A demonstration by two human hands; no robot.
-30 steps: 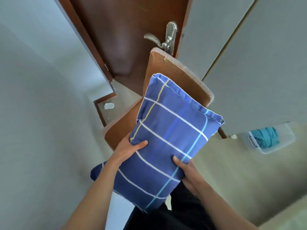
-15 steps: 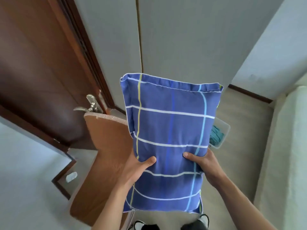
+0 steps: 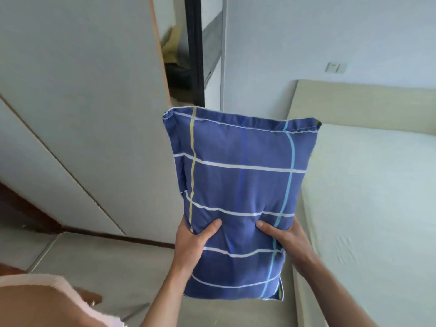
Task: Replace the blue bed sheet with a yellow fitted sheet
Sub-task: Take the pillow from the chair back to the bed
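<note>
I hold a blue checked pillow (image 3: 238, 185) upright in front of me, in the middle of the head view. My left hand (image 3: 193, 241) grips its lower left side and my right hand (image 3: 286, 239) grips its lower right side, thumbs pressed into the front. To the right lies the bed (image 3: 377, 208), covered in a pale yellowish sheet with light creases. A beige headboard (image 3: 368, 102) stands behind it. No blue sheet is in sight.
A grey wardrobe (image 3: 82, 102) fills the left, with its door ajar and a dark gap (image 3: 177, 67) beside it. A brown chair back (image 3: 35, 303) shows at the bottom left. A wall socket (image 3: 335, 67) sits above the headboard. Tiled floor (image 3: 118, 267) lies below.
I have turned right with the pillow, away from the brown door and chair. The bed has come into view on the right. Both hands keep their grip.
</note>
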